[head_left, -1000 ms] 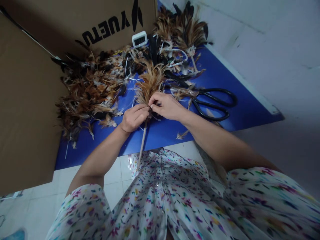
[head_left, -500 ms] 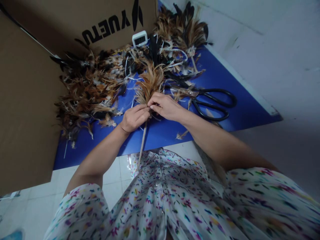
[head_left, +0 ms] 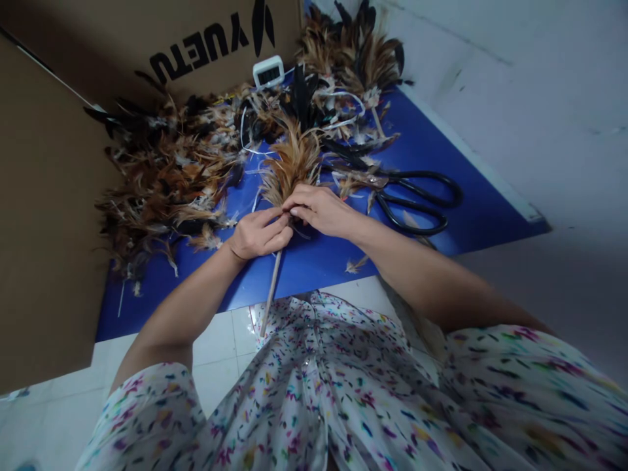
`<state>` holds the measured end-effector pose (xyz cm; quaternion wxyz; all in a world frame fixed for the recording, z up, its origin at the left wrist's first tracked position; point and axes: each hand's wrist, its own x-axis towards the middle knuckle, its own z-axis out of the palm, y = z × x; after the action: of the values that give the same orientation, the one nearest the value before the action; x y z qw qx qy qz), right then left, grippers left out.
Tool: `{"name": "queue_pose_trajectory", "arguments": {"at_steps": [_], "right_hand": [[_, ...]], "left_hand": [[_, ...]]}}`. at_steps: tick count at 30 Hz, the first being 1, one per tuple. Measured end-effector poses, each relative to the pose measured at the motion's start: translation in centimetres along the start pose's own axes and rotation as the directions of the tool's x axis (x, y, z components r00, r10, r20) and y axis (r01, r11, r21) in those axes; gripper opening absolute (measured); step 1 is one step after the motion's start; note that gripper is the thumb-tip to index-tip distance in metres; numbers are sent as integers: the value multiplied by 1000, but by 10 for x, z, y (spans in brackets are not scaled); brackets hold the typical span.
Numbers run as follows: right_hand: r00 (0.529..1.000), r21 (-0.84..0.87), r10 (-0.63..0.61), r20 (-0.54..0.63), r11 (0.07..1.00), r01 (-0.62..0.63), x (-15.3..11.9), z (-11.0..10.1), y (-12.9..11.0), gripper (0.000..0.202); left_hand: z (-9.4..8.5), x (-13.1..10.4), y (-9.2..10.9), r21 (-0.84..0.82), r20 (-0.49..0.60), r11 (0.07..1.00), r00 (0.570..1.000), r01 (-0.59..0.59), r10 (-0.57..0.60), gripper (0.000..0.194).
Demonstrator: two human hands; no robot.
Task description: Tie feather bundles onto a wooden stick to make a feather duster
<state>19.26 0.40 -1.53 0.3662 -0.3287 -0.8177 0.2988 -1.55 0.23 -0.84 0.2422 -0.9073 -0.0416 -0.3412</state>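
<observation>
A bundle of brown feathers [head_left: 293,160] with black ones at its top is bound around a thin wooden stick [head_left: 271,291], which slants down past the table's front edge. My left hand [head_left: 260,233] closes on the base of the bundle, where feathers and stick meet. From the other side my right hand [head_left: 321,209] pinches at the same spot, its fingertips touching those of my left hand. What lies between the fingertips is too small to tell. Black-handled scissors [head_left: 417,201] lie to the right of my right hand, blades partly under feathers.
Loose brown and black feathers [head_left: 171,170] are heaped on the blue table [head_left: 196,275] at the left. Behind stand a small white timer [head_left: 268,72] and a cardboard box [head_left: 122,39]. Another feather bundle [head_left: 358,52] lies at the back right, near the wall.
The bundle's stick and both hands have shifted slightly left, with the stick's lower end moving left too. The whole view has shifted a little. Both hands stay closed at the bundle's base.
</observation>
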Motion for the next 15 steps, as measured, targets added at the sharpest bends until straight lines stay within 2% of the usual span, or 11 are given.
{"name": "queue_pose_trajectory", "arguments": {"at_steps": [3,6,10,15], "right_hand": [[999,-19,-39,-17,999,38,1,3,6,17],[997,-49,-75,-22,996,74,2,6,11,15],[999,-89,-53,-1,995,53,1,6,11,14],[997,-128,-76,32,989,79,-2,1,5,15]], "left_hand": [[0,0,-1,-69,13,997,1000,29,-28,9],[0,2,-1,2,17,1000,1000,-24,24,5],[0,6,-2,85,-14,992,996,-90,91,3],[3,1,-3,12,-5,999,999,-45,46,4]]}}
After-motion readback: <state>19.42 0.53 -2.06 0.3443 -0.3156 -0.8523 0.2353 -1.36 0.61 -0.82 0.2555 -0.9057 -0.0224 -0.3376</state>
